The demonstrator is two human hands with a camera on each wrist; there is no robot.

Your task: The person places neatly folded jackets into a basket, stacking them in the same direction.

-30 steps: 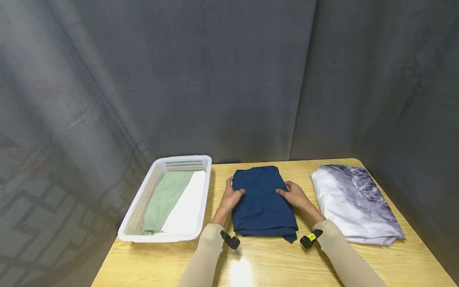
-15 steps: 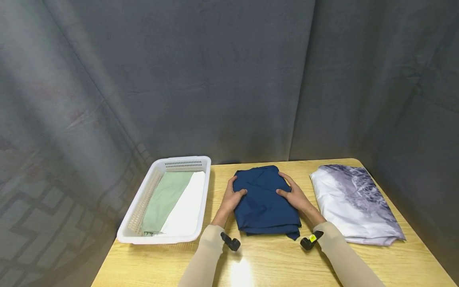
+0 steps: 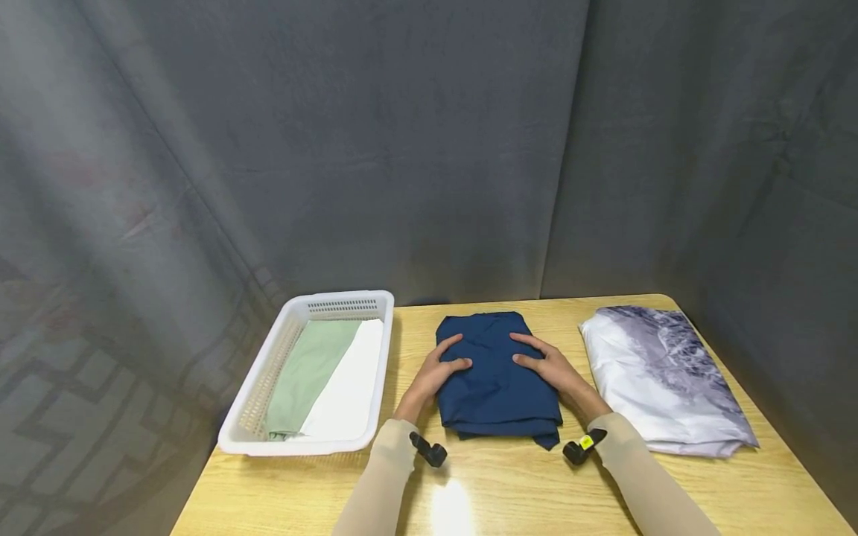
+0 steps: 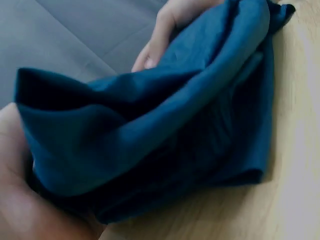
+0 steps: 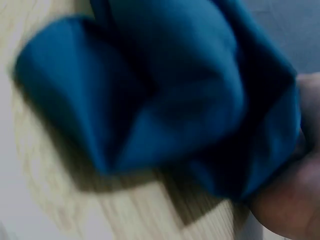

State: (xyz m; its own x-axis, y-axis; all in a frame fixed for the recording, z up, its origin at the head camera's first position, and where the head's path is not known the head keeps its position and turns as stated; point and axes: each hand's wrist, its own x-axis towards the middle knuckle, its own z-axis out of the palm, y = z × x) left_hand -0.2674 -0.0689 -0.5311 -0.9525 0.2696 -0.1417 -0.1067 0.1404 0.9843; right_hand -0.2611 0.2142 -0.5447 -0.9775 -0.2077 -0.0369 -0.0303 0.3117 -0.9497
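The basket [image 3: 302, 447] holds a green cloth [image 3: 311, 372] and a white cloth [image 3: 348, 383], touching. The left hand [image 3: 434, 373] and right hand [image 3: 553, 368], fingers loosely spread, rest on the navy cloth [image 3: 494, 391].

The left forearm [image 3: 378, 480] and right forearm [image 3: 650, 476], in pale beige sleeves [image 3: 395, 445], slant upward and inward from the bottom edge of the head view. The left hand [image 3: 432, 374] and right hand [image 3: 555, 369] face each other, apart, at nearly matching height. Their thumbs [image 3: 461, 364] point inward; the visible fingers [image 3: 450, 342] extend, slightly bent, spread away from the thumbs.
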